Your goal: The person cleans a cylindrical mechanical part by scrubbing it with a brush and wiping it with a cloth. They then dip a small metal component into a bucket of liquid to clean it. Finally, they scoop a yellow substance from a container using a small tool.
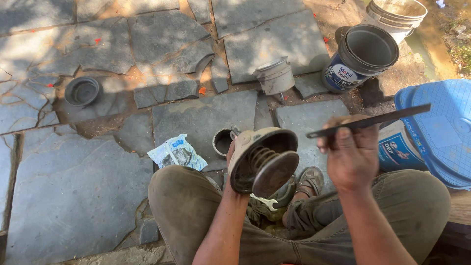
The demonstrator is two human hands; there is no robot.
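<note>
Two hands: both clamped on things above the person's lap
Stone floor (73, 196): cracked grey slabs, partly in sun
Blue lid (441, 132): large plastic piece at the right edge, by the right knee
Dark bucket (360, 59): stands open at upper right, a pale bucket (395, 14) just behind it
Small grey tub (275, 77): on the slabs, left of the dark bucket
Metal housing (262, 159): round cup with a coil spring and a disc at its mouth, tilted, between the knees
Left hand (230, 162): grip closed round the housing's far side, mostly hidden behind it
Right hand (351, 154): grip closed on a flat dark bar (370, 120) that points right
Plastic packet (176, 152): on the floor by the left knee
Wrench (265, 201): lies under the housing, near a sandalled foot
</note>
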